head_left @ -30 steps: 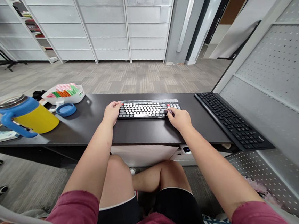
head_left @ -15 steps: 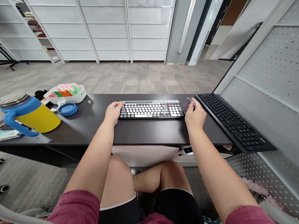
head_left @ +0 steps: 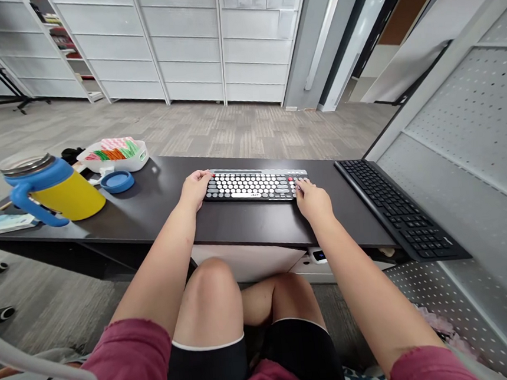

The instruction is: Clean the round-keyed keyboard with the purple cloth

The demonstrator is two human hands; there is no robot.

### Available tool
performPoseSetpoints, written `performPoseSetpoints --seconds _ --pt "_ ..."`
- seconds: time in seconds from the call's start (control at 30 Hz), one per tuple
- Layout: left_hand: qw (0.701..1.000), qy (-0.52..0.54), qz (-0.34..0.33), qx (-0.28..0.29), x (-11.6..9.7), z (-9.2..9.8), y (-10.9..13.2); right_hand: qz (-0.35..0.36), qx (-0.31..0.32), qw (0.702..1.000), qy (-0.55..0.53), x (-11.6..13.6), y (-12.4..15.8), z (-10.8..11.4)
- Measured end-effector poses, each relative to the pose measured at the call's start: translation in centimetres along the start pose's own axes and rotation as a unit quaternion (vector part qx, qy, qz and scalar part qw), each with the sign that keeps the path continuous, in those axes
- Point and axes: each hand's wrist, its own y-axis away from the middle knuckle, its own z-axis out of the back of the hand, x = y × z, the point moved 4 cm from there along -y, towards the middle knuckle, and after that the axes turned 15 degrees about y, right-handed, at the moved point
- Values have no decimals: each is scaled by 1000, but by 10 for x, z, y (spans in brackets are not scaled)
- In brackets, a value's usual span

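A slim keyboard (head_left: 253,184) with round white and grey keys and two red keys lies on the dark desk (head_left: 247,223). My left hand (head_left: 195,189) grips its left end, thumb and fingers closed around the edge. Over the number keys at the right end, my right hand (head_left: 314,199) rests with curled fingers. A crumpled purple cloth is bunched in those fingers, mostly hidden by them now.
A black keyboard (head_left: 392,207) lies slanted along the desk's right side, near a perforated panel (head_left: 464,118). Leftward stand a yellow and blue mug (head_left: 65,191), a blue lid (head_left: 117,182), a white basket (head_left: 138,158) of colourful items and a light blue packet (head_left: 5,224).
My right hand has moved left, from beside the keyboard onto its number keys, and the purple cloth is now mostly covered. My left hand keeps its hold on the left end.
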Motion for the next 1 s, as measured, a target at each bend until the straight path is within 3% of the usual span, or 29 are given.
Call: performPoseSetpoints --seconds 0.17,0.37,0.43,0.53,0.77,1.0 --pt "1000 -6 11 -10 0 1 1 -9 -57 996 -72 -5 3 12" --pt "1000 -5 9 -4 1 2 0 -189 -197 947 -171 -55 2 26" --pt "1000 -6 9 -4 2 2 0 -209 -225 937 -165 -65 1 27" --pt "1000 -5 7 -1 2 2 -1 -177 -196 956 -126 -59 -1 23" --pt "1000 3 12 0 4 1 -2 -24 -67 997 -8 -13 1 11" --pt "1000 7 0 4 3 0 -2 63 -64 995 34 6 6 14"
